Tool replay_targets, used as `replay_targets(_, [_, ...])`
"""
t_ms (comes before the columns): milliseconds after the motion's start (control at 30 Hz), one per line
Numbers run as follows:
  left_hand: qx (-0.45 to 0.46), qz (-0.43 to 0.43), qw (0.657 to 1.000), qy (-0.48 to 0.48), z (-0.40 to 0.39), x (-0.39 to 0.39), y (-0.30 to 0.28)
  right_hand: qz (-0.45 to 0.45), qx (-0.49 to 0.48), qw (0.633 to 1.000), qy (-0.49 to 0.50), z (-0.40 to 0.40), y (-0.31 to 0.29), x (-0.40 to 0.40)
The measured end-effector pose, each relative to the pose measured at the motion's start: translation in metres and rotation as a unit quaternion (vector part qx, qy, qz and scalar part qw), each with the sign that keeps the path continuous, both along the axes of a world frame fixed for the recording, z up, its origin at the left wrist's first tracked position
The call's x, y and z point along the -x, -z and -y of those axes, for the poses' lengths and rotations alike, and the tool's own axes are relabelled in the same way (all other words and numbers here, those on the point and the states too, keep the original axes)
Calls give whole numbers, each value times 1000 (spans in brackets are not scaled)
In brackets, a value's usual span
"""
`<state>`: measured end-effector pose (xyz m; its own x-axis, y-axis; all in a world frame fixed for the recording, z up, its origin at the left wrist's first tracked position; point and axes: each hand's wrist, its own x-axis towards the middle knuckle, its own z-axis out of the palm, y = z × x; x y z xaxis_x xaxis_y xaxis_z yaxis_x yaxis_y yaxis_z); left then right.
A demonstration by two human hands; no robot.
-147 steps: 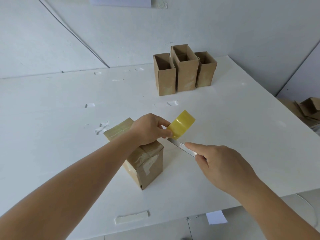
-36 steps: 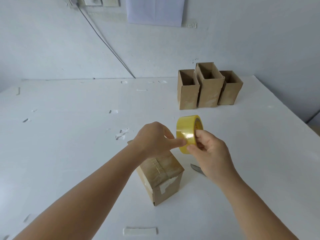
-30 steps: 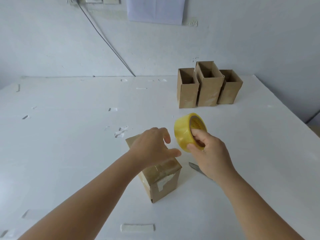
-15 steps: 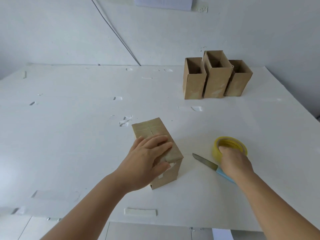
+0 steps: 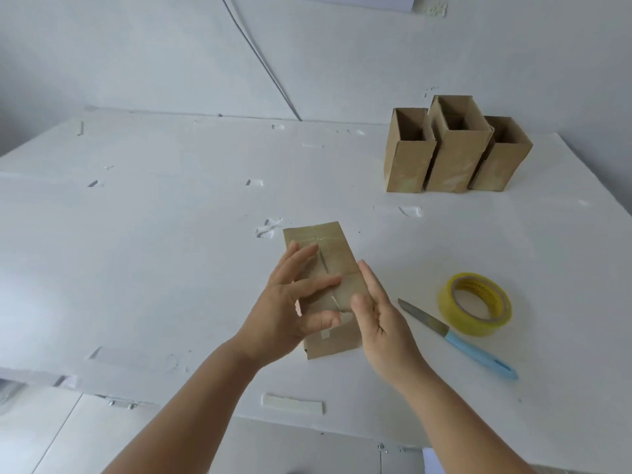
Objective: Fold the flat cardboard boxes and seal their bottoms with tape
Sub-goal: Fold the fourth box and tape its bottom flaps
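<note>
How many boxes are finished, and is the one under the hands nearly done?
Three open boxes stand finished at the back of the table. A fourth, the taped box, sits upside down with tape across its bottom seam; the left hand and right hand flank it with straight fingers, likely smoothing. The tape roll and knife lie aside. Left: turning it upright. No flat boxes are in view.

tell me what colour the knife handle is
Light blue; the knife handle shows plainly in the head view, beside the tape roll.
</note>
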<state>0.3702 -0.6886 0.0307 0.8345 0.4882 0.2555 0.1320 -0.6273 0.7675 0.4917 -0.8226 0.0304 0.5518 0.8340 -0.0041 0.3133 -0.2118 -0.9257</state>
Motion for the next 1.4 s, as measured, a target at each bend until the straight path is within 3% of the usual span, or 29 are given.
replay_targets(300, [73, -16, 992, 99, -17, 18, -1, -20, -5, 998, -61, 10, 7, -11])
replay_targets(533, [2, -39, 996, 85, -20, 23, -2, -40, 7, 997, -72, 14, -2, -16])
replay_targets(667, [134, 23, 991, -11, -7, 28, 1, -27, -7, 999, -27, 0, -15, -10])
replay_targets(733, [215, 32, 976, -4, -4, 26, 0, -12, 11, 1000, -26, -7, -14, -3])
replay_targets(900, [231, -51, 970, 62, -19, 35, 4, -45, 23, 999, -1, -11, -23, -15])
replay_targets(967, [255, -53, 965, 2, -26, 34, 2, -25, 47, 999, -2, -19, -35, -24])
replay_targets(1067, [158, -52, 984, -70, -30, 10, -11, 53, 70, 993, -76, -45, -50, -28])
replay_targets(1133, [69, -77, 993, -61, -30, -8, -22, 168, 125, 966, -151, -66, -52, -27])
replay_targets(1200, [52, -114, 991, -46, -32, -20, -22, 232, 184, 937, -183, -81, -49, -28])
replay_targets(1300, [154, -95, 981, -67, -32, -23, -15, 157, 205, 953, -158, -85, -43, -30])
replay_targets(1400, [284, 7, 954, -96, -29, -21, -10, 31, 189, 978, -84, -84, -37, -35])
